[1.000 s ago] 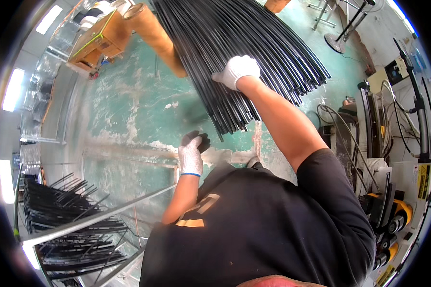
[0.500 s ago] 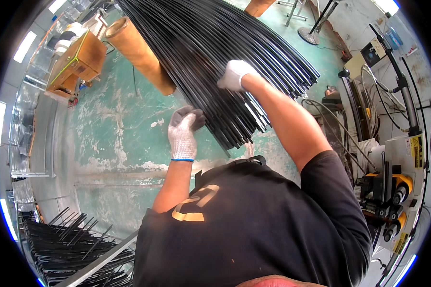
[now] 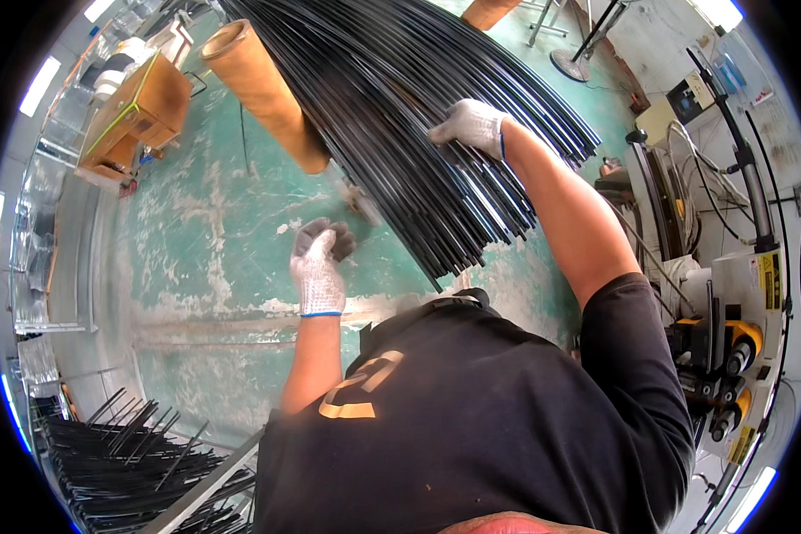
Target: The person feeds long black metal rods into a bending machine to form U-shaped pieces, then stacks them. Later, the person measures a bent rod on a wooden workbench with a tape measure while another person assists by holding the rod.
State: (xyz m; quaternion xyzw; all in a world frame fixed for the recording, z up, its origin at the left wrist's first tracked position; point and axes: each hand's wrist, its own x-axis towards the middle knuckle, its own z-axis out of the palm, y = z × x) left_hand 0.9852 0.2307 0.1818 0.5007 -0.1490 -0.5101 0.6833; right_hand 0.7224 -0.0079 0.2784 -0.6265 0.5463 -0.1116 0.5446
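Black rods: a long, dense fan of them (image 3: 383,133) runs from the top edge toward the person's waist, the near ends uneven; what bears them is hidden
Right hand: in a pale glove (image 3: 473,126), knuckles up, on top of the rods toward their right edge, short of the near ends; fingers bent down, and whether they grip a rod cannot be told
Left hand: gloved (image 3: 319,267), loosely curled, nothing seen in it, over the green floor (image 3: 205,240), apart from the rods' left edge
Just changed: compared with half a second ago, the right hand sits farther right and the left hand farther from the rods, which seems to leave the handling to the right hand alone
Brown tube: thick and hollow (image 3: 262,93), slanting beside the rods' left edge
Lower left corner: a second pile of black rods (image 3: 116,463)
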